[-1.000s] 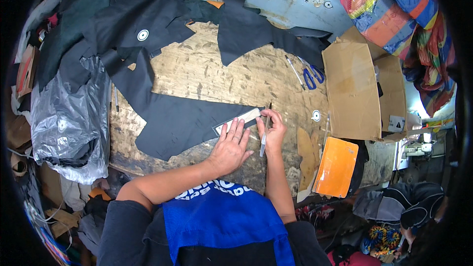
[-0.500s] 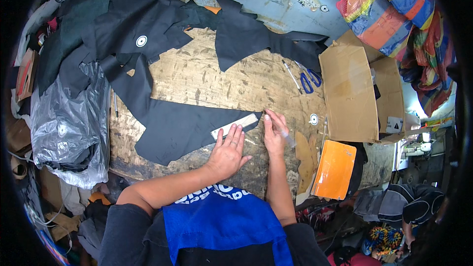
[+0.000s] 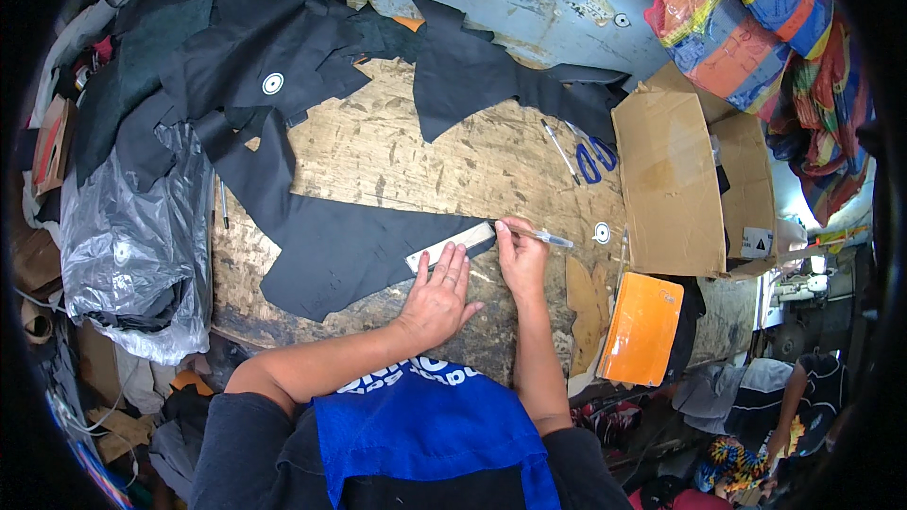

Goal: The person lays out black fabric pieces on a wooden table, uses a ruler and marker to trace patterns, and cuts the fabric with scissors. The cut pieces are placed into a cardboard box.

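Observation:
My left hand (image 3: 436, 295) lies with its fingers stretched over a pale flat strip (image 3: 463, 239), pressing it onto black leather (image 3: 345, 250). The leather tapers to a point on the right, under the strip's far end. A clear pen (image 3: 543, 237) is pinched in my right hand (image 3: 522, 263). Its tip meets the right end of the strip, and its body points off to the right. Whether the tip touches the leather cannot be made out.
Black leather pieces (image 3: 255, 47) heap up at the far left above a plastic bag (image 3: 132, 246). Blue-handled scissors (image 3: 595, 161) and a pen (image 3: 559, 152) lie near a cardboard box (image 3: 666, 175). An orange folder (image 3: 642, 329) sits at the right edge. Another person (image 3: 784, 406) is at lower right.
My right hand has turned inward and the pen's tip has come to the strip's end, its body swinging up nearer level. My left hand stays put. The other person's arm has moved.

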The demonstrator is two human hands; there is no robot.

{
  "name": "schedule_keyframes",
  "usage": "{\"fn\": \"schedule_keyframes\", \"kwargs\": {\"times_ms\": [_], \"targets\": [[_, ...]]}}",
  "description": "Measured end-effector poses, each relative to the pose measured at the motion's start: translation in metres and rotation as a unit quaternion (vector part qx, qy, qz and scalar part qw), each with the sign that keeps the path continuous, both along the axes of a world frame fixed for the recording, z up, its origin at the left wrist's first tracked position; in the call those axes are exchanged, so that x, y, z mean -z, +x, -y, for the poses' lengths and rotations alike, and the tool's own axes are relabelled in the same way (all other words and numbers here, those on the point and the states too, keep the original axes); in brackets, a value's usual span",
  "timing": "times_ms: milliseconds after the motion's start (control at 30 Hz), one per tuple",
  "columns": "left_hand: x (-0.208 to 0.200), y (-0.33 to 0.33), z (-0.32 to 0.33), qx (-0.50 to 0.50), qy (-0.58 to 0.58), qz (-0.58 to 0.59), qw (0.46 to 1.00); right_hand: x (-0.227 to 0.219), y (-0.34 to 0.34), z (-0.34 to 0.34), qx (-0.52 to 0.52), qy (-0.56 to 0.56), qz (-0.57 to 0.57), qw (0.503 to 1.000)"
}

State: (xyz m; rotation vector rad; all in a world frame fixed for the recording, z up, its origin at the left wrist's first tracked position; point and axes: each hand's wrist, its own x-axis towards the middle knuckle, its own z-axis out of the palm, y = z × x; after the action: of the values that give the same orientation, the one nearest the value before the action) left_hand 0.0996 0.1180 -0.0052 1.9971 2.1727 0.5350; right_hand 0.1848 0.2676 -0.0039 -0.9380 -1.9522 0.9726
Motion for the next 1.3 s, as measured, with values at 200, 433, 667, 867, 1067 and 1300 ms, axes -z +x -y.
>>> {"fn": "schedule_keyframes", "kwargs": {"times_ms": [200,433,667,867,1067,1300], "targets": [[0.000,0.001,-0.002,-0.004,-0.009,0.002,1.000,-0.015,0.000,0.000,-0.025,0.089,0.066,0.994],[-0.002,0.001,-0.003,-0.011,0.010,-0.002,1.000,-0.026,0.005,-0.002,-0.057,0.156,0.112,0.980],[-0.027,-0.051,-0.024,-0.132,-0.019,0.121,0.984,0.007,0.024,0.007,0.095,-0.136,-0.218,0.962],[-0.050,-0.119,-0.029,-0.166,-0.038,0.213,0.962,0.022,0.026,0.008,0.099,-0.102,-0.224,0.964],[-0.051,-0.142,-0.006,-0.141,0.129,0.149,0.970,0.020,0.026,0.010,0.095,-0.110,-0.221,0.964],[-0.029,-0.089,0.038,-0.029,0.064,0.040,0.997,0.023,0.027,0.008,0.091,-0.091,-0.199,0.971]]}}
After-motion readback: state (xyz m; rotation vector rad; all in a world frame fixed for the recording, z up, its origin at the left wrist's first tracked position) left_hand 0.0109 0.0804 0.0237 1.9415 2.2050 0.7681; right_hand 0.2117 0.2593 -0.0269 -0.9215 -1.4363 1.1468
